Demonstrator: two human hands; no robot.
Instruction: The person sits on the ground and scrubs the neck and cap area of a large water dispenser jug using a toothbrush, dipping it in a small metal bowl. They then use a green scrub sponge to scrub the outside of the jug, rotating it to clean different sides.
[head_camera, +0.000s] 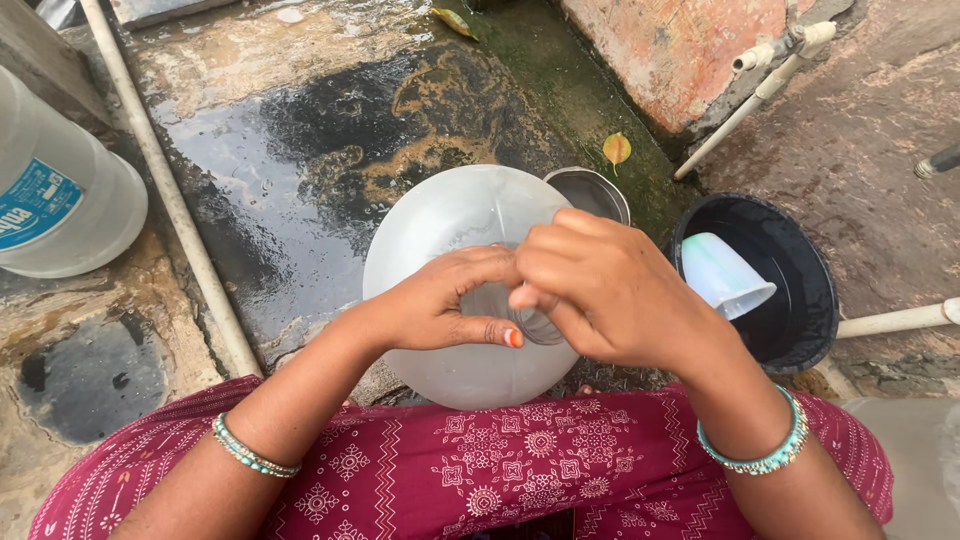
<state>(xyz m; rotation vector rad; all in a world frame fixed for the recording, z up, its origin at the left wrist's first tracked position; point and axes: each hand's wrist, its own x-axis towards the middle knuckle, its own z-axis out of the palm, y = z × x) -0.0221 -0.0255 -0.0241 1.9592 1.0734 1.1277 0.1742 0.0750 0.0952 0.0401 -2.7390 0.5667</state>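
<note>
Item: translucent water jug (440, 225), upright on wet floor (290, 130) before your knees. Your left hand (440, 305) and right hand (610, 290) have fingers (500, 335) clasped around its neck. Black basin (815, 290) to the right.

A large translucent water jar (60, 190) lies at the left edge of the wet stone floor (300, 130). It bears a rectangular blue label (35, 205) with white lettering.

Floor (300, 150): wet dark stone, stained with brown and green patches.
Wall (680, 50): low, reddish, worn plaster at top right.
Pipes (165, 190): white plastic, one crossing the floor, others by the wall.
Leaf (617, 149): yellow, on the mossy strip.
Light: soft daylight.
</note>
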